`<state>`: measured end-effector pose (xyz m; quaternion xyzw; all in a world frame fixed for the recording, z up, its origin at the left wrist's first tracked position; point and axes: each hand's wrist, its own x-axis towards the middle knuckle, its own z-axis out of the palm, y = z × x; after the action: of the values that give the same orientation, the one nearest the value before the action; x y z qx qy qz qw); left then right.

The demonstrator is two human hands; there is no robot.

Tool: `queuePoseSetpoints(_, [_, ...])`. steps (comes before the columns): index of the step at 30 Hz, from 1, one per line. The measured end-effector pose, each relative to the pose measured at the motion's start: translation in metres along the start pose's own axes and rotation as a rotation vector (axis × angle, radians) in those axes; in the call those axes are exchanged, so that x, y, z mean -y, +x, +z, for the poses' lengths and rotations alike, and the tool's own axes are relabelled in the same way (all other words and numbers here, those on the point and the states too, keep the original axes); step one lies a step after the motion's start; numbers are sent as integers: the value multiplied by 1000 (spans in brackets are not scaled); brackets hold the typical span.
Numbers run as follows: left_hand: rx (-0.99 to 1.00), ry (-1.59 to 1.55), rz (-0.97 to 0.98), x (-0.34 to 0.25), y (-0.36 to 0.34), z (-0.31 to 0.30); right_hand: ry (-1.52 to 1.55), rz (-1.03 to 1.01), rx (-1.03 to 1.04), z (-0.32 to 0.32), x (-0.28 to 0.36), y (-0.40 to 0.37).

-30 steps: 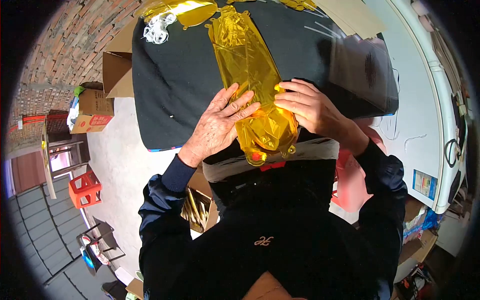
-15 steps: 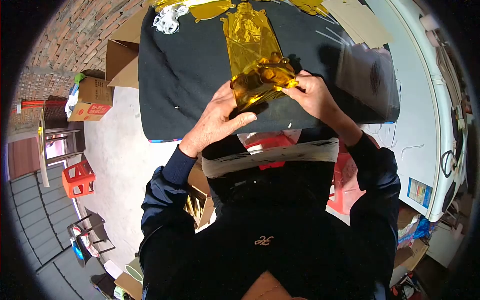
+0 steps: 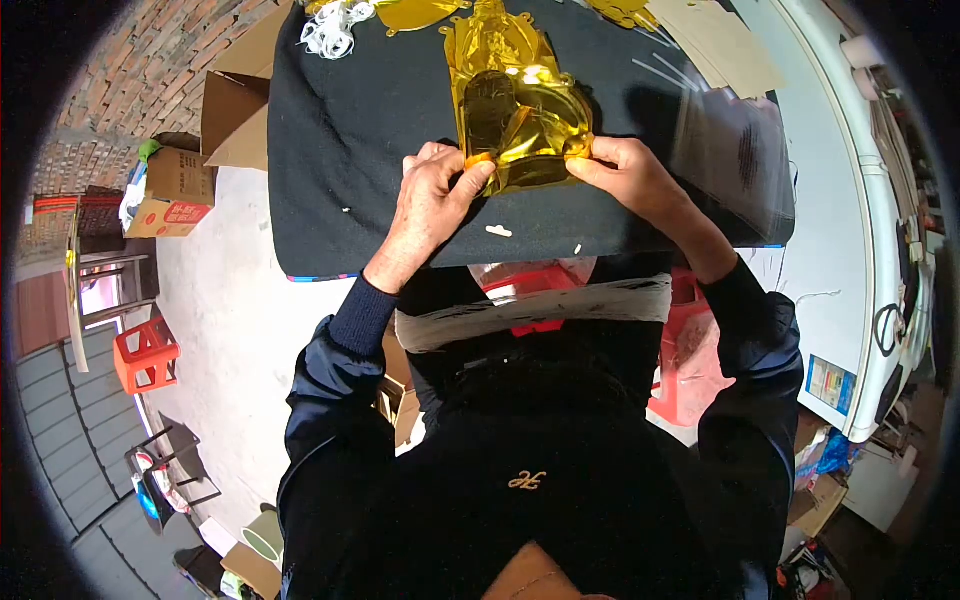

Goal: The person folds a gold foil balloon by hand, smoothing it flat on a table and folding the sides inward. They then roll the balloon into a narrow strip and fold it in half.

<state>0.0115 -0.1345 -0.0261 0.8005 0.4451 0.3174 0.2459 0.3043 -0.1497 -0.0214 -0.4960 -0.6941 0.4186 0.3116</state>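
A shiny gold foil balloon (image 3: pixel 535 115), flat and creased, lies over the black cloth on the table in front of me. Its near end is folded back on itself. My left hand (image 3: pixel 435 190) pinches the near left corner between thumb and fingers. At the near right corner my right hand (image 3: pixel 622 175) grips the foil the same way. Both hands are closed, a short span apart, with the near edge of the foil running between them. A small white scrap (image 3: pixel 498 231) lies on the cloth close to my left hand.
White ribbon (image 3: pixel 335 30) is bundled at the far left of the black cloth (image 3: pixel 350 150). More gold foil (image 3: pixel 415 14) lies at the back. Clear plastic sheets (image 3: pixel 738 160) and cardboard (image 3: pixel 720 45) are on the right. Cardboard boxes (image 3: pixel 175 190) and a red stool (image 3: pixel 147 355) stand left.
My left hand has gone from flat and open beside the foil to pinching its left corner. The lifted foil has been lowered and spread flatter. The white scrap has come into view.
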Motion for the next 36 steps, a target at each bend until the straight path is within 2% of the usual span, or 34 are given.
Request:
queuePoseSetpoints(4, [-34,33,15,3,-1,3,-62,18,-61,0,9,-2])
queuePoseSetpoints(10, [19,-33,-3,-4,1,-5,-95,-14,-85,3,10,-1])
queuePoseSetpoints(12, [7,-32,95,-2,-1,-6,-86,-3,-71,3,9,-3])
queuePoseSetpoints(15, [27,-5,191,-3,-11,-11,-244,-245,-101,3,4,-11])
queuePoseSetpoints(19, [43,67,282,-6,-25,-11,-292,-368,-156,11,7,-31])
queuePoseSetpoints(23, [43,129,325,-15,-31,-11,-597,-611,-181,18,7,-43])
queuePoseSetpoints(26, [45,151,327,-14,-34,-10,-678,-712,-191,25,12,-51])
queuePoseSetpoints(30, [67,166,318,-16,-35,-11,-678,-645,-130,29,9,-57])
queuePoseSetpoints(34, [95,244,281,-27,-35,-13,-637,-628,-170,31,10,-56])
queuePoseSetpoints(36, [120,331,333,-31,-36,-15,-653,-642,-144,29,9,-55])
